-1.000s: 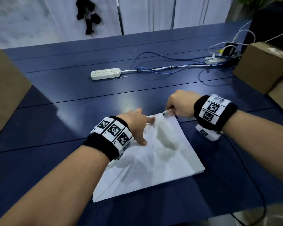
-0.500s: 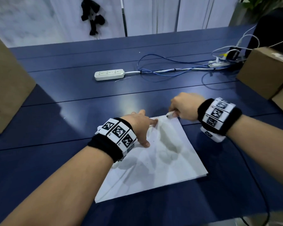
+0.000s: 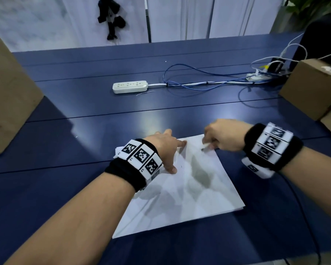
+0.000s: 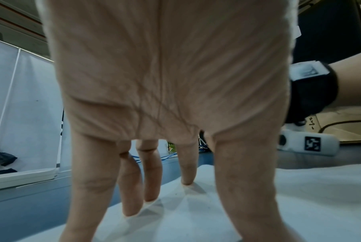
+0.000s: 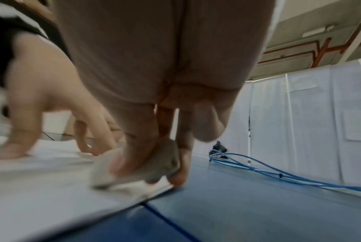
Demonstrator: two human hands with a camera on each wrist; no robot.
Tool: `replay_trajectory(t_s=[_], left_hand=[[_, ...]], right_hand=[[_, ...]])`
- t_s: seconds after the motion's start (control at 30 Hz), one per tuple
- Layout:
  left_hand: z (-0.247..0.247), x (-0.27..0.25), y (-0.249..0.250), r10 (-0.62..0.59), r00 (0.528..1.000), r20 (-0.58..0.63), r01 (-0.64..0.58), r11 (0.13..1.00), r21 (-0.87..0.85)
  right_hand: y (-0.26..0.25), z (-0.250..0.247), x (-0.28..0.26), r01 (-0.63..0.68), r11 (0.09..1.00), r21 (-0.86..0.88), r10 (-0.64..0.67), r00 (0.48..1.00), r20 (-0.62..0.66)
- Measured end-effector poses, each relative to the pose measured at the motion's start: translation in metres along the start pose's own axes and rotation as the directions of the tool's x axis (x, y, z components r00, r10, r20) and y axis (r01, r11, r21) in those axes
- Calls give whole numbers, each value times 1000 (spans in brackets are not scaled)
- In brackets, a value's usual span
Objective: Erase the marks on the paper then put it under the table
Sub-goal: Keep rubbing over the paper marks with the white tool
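Head view: cardboard boxes (image 3: 311, 87), contents hidden.

a long dark blue desk (image 3: 107, 104) made of planks with thin seams runs away toward a wall of white panels (image 3: 180, 18) split by narrow uprights. something black and lumpy (image 3: 111, 18) hangs against those panels, perhaps a soft toy or bunched fabric; it is too blurred to tell. brown cardboard boxes stand at both sides, one at the left edge (image 3: 10, 92) and others at the right (image 3: 311, 87). a white power strip (image 3: 130, 86) lies on the far planks, its cord running right among loose blue cables (image 3: 199, 81) toward a second white socket block (image 3: 256, 77). green leaves (image 3: 302, 6) show at the top right corner. overhead, in the right wrist view, a pale ceiling carries reddish pipes (image 5: 295, 47). soft light glares on the desk's middle.
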State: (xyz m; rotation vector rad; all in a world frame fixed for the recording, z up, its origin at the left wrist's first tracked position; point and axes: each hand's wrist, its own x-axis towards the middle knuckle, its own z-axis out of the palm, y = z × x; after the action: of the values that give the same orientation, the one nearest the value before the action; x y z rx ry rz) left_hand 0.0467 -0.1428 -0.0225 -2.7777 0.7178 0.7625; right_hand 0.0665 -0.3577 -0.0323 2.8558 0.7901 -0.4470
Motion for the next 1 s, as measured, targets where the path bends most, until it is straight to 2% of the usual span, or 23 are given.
replay_trajectory(t_s=[0.07, 0.17, 0.23, 0.3, 0.43, 0.47, 0.57, 0.63, 0.7, 0.83, 1.0], left_hand=[[0, 1, -1, 2, 1000, -7, -2, 1000, 3], [0, 1, 0, 9, 1000, -8, -9, 1000, 5], [0, 0, 1, 8, 1000, -4, -8, 1000, 8], [-1, 0, 1, 5, 1000, -8, -5, 1000, 10], [0, 1, -1, 3, 1000, -13, -3, 1000, 0], [0, 1, -1, 3, 1000, -11, -3, 1000, 1], [1, 1, 1, 6, 1000, -4, -6, 1000, 21], [3, 1, 1, 2, 1000, -11, -2, 1000, 17], [2, 1, 0, -1, 1000, -11, 1, 1000, 21], [1, 2, -1, 0, 1000, 3, 0, 1000, 13], [0, 0, 0, 4, 1000, 7, -4, 999, 37]], right_hand=[[-4, 1, -6, 36, 999, 22, -37, 998, 44], [-6, -12, 11, -110, 984, 141, 116, 992, -39], [-6, -18, 21, -151, 975, 161, 166, 982, -90], [-7, -16, 20, -119, 984, 131, 132, 987, -89], [-20, -4, 1, -20, 984, 178, 4, 996, 89], [-23, -6, 1, -38, 985, 168, 25, 996, 82], [-20, -19, 17, -119, 983, 141, 133, 986, -97], [-17, -22, 24, -137, 982, 128, 155, 977, -144], [-14, -15, 20, -109, 989, 104, 121, 986, -117], [-14, -5, -1, -46, 994, 104, 40, 997, 60], [-7, -23, 14, -165, 969, 182, 180, 981, -69]])
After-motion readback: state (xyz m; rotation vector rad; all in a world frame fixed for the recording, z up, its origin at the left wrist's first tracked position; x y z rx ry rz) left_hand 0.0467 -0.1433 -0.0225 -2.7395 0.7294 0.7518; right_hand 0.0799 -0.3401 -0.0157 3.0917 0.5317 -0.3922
